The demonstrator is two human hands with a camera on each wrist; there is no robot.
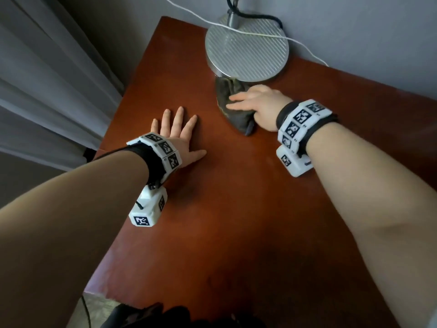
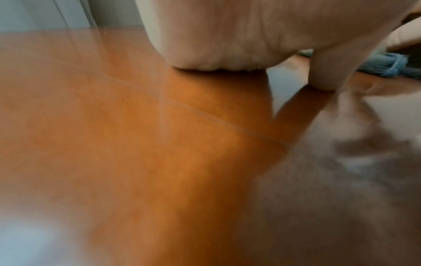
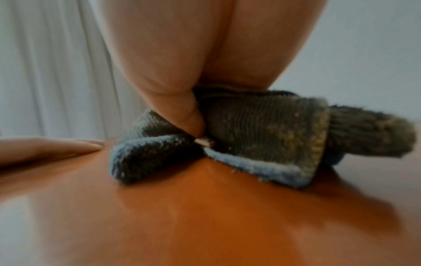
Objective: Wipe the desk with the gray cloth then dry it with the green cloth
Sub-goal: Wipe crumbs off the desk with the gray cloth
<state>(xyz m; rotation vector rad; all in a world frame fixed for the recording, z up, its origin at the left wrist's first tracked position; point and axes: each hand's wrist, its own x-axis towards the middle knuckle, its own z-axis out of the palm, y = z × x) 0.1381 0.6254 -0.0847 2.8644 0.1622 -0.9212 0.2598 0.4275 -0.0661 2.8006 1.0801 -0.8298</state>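
A crumpled dark grey-green cloth point(image 1: 233, 119) point(image 3: 262, 126) lies on the reddish-brown desk point(image 1: 224, 197), just in front of the lamp base. My right hand point(image 1: 257, 102) covers it, fingers stretched flat on top. In the right wrist view the thumb point(image 3: 182, 108) digs into a fold, and the cloth bunches under the palm. My left hand point(image 1: 176, 136) point(image 2: 216, 36) rests flat on the desk to the cloth's left, fingers spread, holding nothing. From the left wrist the cloth point(image 2: 391, 64) shows as a bluish edge. I see only this one cloth.
A round ribbed metal lamp base point(image 1: 247, 50) stands at the back of the desk against the wall, touching the cloth's far end. A white cable point(image 1: 305, 47) runs over it. Pale curtains point(image 1: 47, 91) hang to the left of the desk edge.
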